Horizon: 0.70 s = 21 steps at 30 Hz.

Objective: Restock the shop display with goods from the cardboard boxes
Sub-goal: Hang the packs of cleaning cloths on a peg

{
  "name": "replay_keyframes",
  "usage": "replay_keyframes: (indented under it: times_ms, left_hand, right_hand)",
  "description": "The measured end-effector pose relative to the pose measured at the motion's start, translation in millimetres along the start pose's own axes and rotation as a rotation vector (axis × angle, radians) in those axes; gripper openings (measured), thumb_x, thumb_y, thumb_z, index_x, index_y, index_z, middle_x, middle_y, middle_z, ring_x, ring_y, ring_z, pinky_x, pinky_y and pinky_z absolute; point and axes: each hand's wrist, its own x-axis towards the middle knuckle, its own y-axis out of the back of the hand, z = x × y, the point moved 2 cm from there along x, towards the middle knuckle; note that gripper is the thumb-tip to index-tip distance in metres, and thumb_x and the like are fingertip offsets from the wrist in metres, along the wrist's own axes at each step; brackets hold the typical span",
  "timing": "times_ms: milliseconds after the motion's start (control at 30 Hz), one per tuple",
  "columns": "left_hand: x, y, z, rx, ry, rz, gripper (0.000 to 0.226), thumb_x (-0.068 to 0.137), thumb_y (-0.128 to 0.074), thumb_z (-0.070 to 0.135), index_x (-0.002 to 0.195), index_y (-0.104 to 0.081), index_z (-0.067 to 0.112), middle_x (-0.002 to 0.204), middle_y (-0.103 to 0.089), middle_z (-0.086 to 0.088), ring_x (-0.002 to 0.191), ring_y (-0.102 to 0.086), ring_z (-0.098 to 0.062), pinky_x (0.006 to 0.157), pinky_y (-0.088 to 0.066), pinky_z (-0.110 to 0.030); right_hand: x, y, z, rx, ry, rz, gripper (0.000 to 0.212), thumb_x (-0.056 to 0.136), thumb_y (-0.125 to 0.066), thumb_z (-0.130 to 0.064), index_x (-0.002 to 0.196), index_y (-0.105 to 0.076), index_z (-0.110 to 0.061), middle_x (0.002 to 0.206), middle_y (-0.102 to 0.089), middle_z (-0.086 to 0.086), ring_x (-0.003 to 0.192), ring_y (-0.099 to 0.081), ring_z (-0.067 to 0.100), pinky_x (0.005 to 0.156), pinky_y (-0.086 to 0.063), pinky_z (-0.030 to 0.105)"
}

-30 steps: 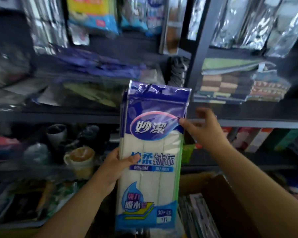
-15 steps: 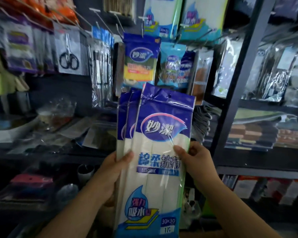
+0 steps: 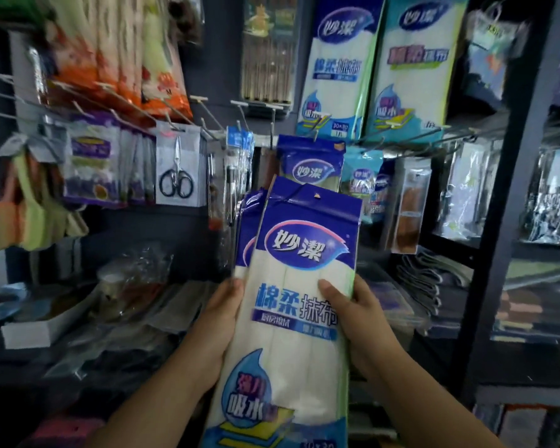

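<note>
I hold a small stack of blue-and-white cleaning-cloth packs (image 3: 291, 318) upright in front of the display. My left hand (image 3: 220, 321) grips the stack's left edge, thumb on the front. My right hand (image 3: 353, 318) grips the right edge, thumb pressed on the front pack. At least two packs show, one fanned out behind the front one. Matching packs (image 3: 340, 66) hang from a hook high on the display, straight above the ones I hold. No cardboard box is in view.
Wire hooks (image 3: 204, 101) jut toward me from the dark panel, some bare. Hanging scissors (image 3: 177, 169), sponges (image 3: 29, 215) and small packets fill the left. A black shelf post (image 3: 511, 202) stands right, with folded cloths (image 3: 530, 305) behind it. Bagged goods (image 3: 130, 295) lie on the lower shelf.
My view has tilted upward from the lower shelves to the hanging hooks. The packs have risen with both hands, and my right hand has slid from the pack's upper edge down to its middle.
</note>
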Motion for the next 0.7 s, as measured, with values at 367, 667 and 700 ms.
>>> replay_keyframes:
  times_ms: [367, 667, 700]
  left_hand:
    - [35, 11, 47, 0.029, -0.149, -0.189, 0.031, 0.087, -0.053, 0.035, 0.115, -0.057, 0.023, 0.08, -0.075, 0.008, 0.07, -0.072, -0.008, 0.054, -0.054, -0.021]
    - [76, -22, 117, 0.008, -0.296, -0.244, 0.034, 0.077, -0.069, 0.016, 0.109, -0.061, 0.024, 0.092, -0.076, -0.005, 0.081, -0.073, -0.027, 0.068, -0.056, -0.039]
    - [81, -27, 127, -0.001, -0.326, -0.242, 0.031, 0.078, -0.068, 0.015, 0.108, -0.061, 0.024, 0.09, -0.076, -0.005, 0.079, -0.073, -0.027, 0.067, -0.056, -0.039]
  right_hand:
    - [32, -37, -32, -0.065, 0.246, 0.123, 0.026, 0.085, -0.069, -0.008, 0.109, -0.06, -0.015, 0.092, -0.075, 0.005, 0.079, -0.073, 0.024, 0.07, -0.059, 0.04]
    - [70, -43, -124, 0.049, 0.307, 0.027, 0.037, 0.098, -0.049, -0.037, 0.11, -0.065, -0.006, 0.101, -0.072, 0.02, 0.091, -0.07, 0.034, 0.082, -0.057, 0.05]
    - [78, -42, -135, 0.046, 0.333, 0.04, 0.036, 0.099, -0.049, -0.033, 0.11, -0.065, -0.002, 0.102, -0.071, 0.022, 0.089, -0.069, 0.035, 0.082, -0.056, 0.049]
